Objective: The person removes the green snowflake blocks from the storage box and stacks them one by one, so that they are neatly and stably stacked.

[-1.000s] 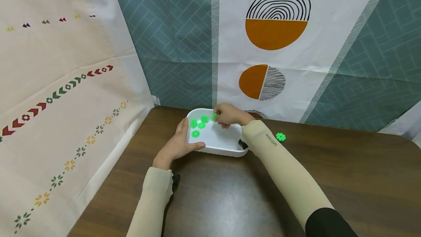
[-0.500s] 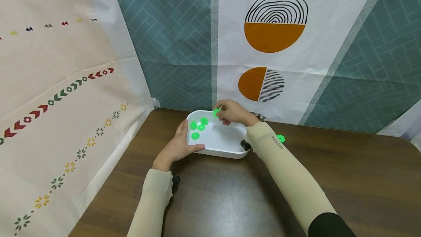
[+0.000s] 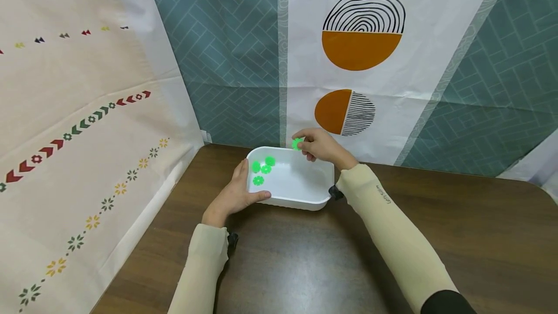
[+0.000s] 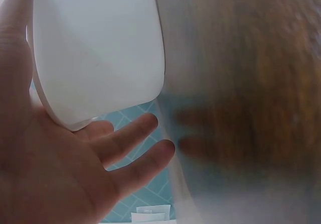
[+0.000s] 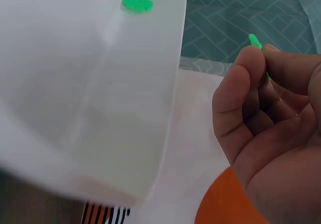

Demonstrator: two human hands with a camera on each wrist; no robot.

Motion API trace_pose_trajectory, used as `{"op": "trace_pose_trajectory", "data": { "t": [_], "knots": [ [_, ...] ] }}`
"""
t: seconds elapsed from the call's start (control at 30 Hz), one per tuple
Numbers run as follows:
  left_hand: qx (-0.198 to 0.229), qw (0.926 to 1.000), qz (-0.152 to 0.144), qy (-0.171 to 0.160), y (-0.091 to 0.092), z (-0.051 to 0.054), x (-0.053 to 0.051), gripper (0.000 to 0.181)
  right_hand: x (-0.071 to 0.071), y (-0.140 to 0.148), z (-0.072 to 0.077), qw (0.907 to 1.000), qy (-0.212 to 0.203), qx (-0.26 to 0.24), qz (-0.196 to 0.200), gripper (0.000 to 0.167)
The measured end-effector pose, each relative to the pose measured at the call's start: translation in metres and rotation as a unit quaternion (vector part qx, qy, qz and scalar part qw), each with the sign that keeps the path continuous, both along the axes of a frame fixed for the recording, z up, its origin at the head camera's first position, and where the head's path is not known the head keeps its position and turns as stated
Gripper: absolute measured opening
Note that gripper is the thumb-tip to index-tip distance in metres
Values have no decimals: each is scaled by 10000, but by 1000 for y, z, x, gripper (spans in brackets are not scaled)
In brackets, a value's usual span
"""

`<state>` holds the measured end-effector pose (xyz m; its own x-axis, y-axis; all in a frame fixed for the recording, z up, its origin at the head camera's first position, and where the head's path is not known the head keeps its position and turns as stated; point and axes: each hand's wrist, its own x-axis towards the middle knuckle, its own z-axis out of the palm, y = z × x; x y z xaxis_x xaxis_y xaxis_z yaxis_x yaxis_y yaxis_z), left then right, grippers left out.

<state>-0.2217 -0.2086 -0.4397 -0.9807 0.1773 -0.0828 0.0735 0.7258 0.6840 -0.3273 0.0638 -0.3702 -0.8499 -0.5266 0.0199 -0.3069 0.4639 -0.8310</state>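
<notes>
A white plastic tray point(image 3: 301, 180) stands on the table with several green flower-shaped discs point(image 3: 258, 180) lying in its left part. My left hand point(image 3: 235, 193) holds the tray's near left corner, its thumb over the near rim and its fingers along the outer left wall. In the left wrist view, the fingers point(image 4: 135, 169) reach past the tray's outside. Thumb and index finger of my right hand point(image 3: 324, 148) pinch one green disc point(image 3: 297, 144) above the tray's far rim. Seen edge-on in the right wrist view, that disc point(image 5: 255, 40) is mostly covered by the fingertips.
A dark brown wooden table point(image 3: 279, 260) carries the tray. Behind it hangs a patterned cloth point(image 3: 235, 62) with orange shapes, and a cream cloth point(image 3: 87, 139) hangs on the left. A black wrist camera point(image 3: 335, 193) sits beside the tray's right end.
My right hand has lifted the green disc up from inside the tray and moved right with it. The loose disc on the table is now behind the right sleeve. The left hand stays put.
</notes>
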Motion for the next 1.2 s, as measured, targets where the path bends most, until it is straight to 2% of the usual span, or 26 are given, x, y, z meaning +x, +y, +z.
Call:
{"op": "trace_pose_trajectory", "data": {
  "t": [0.3, 0.67, 1.03, 1.2],
  "knots": [
    [-120, 9999, -54, 26, 0, -3, 0, 131, 9, 18, -16, 9994, -120, -94, -319, 29],
    [-174, 9998, -63, 41, 2, -4, -3, 131, 29, 53, -28, 9955, -233, -586, -707, 25],
    [-150, 9999, -55, 3, 2, 0, 0, 131, 56, 109, -43, 9879, -320, -1072, -1076, 30],
    [-127, 9999, -30, 29, 0, 1, 1, 131, 60, 140, -51, 9847, -282, -1199, -1236, 31]
  ]
}}
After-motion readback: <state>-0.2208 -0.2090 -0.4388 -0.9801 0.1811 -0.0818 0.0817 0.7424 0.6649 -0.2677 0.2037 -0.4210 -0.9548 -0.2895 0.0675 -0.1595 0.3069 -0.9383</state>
